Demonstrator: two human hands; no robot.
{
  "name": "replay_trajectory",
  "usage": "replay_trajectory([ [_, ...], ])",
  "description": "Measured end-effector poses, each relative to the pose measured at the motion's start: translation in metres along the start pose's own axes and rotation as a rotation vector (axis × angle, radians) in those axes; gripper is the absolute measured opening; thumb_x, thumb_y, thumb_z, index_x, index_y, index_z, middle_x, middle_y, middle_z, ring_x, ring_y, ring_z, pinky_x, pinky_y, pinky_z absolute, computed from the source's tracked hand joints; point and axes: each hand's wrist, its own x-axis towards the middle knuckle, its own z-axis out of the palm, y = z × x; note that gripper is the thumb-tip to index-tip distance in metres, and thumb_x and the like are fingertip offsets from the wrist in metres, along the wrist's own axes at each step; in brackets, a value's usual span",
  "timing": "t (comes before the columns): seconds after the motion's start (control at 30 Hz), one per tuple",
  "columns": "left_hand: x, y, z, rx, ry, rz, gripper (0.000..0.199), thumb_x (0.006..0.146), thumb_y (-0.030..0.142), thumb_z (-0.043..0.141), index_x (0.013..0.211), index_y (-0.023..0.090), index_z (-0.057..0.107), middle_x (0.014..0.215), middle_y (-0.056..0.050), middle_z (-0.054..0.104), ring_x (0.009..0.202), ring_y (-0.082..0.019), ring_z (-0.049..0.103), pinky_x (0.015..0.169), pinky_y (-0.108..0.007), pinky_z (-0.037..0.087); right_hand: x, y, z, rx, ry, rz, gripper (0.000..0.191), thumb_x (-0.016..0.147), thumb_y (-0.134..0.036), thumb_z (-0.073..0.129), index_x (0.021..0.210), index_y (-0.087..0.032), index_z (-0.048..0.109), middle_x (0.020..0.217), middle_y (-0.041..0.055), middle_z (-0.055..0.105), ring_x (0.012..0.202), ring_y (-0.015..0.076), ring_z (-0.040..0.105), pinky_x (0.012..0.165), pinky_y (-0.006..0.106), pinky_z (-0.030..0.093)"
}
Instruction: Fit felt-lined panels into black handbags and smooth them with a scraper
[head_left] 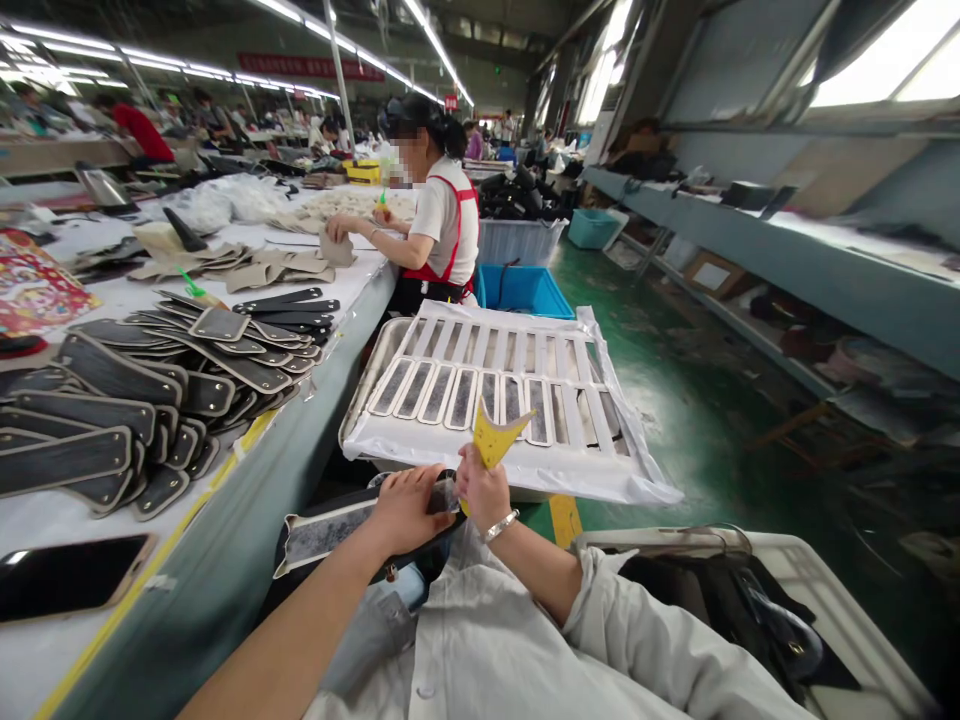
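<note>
On my lap lies a black leather-like bag piece with a pale-edged dark grey panel (pixel 322 535) on it. My left hand (pixel 412 510) is closed over the upper right part of this piece, fingers over its far edge and thumb on the near side. A flat yellow tool (pixel 495 436) with a notched, flared end points upward from my right hand (pixel 484 485), which is wrapped round its narrow part. The tool's lower tip is down by the bag piece; whether it touches is hidden by my fingers.
Dark strap-like pieces (pixel 172 400) are heaped on the table at left, near a phone (pixel 75 575). Ahead, a slotted white rack (pixel 480 450) holds several panels. A white bin (pixel 825 570) with black pieces stands right. A co-worker (pixel 450 215) sits beyond the rack.
</note>
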Motion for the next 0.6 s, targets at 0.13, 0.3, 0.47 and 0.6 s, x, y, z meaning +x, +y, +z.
replay_trajectory([
  [0.13, 0.0, -0.001, 0.0, -0.004, -0.013, 0.002, 0.062, 0.077, 0.044, 0.055, 0.132, 0.021, 0.038, 0.135, -0.01, 0.047, 0.123, -0.028, 0.042, 0.103, -0.046, 0.029, 0.013, -0.007, -0.002, 0.199, 0.086, 0.002, 0.05, 0.064, -0.067, 0.058, 0.076, -0.022, 0.039, 0.045, -0.0121, 0.022, 0.035, 0.0062, 0.022, 0.035, 0.021, 0.019],
  [0.3, 0.003, -0.002, 0.003, -0.029, -0.006, 0.013, 0.06, 0.076, 0.044, 0.056, 0.13, 0.023, 0.04, 0.135, -0.01, 0.047, 0.122, -0.029, 0.043, 0.102, -0.047, 0.03, 0.011, 0.008, 0.0, 0.001, 0.06, -0.072, 0.041, 0.076, -0.062, 0.051, 0.077, -0.022, 0.044, 0.047, -0.0089, 0.028, 0.038, 0.0089, 0.029, 0.038, 0.024, 0.026],
  [0.47, 0.004, 0.0, 0.001, -0.01, 0.016, -0.012, 0.054, 0.075, 0.041, 0.056, 0.124, 0.021, 0.045, 0.129, -0.009, 0.052, 0.119, -0.031, 0.046, 0.101, -0.049, 0.032, 0.008, 0.008, 0.003, -0.302, -0.047, -0.277, 0.019, 0.081, -0.039, 0.051, 0.079, -0.021, 0.055, 0.074, 0.0007, 0.053, 0.072, 0.0143, 0.049, 0.069, 0.027, 0.041],
  [0.6, -0.001, -0.012, -0.005, -0.091, -0.051, 0.133, 0.063, 0.075, 0.037, 0.059, 0.131, 0.018, 0.038, 0.136, -0.01, 0.045, 0.126, -0.027, 0.04, 0.105, -0.045, 0.03, 0.012, -0.002, 0.004, -0.14, -0.076, -0.129, 0.026, 0.079, -0.046, 0.05, 0.073, -0.021, 0.049, 0.054, -0.004, 0.04, 0.049, 0.0115, 0.04, 0.049, 0.025, 0.036],
])
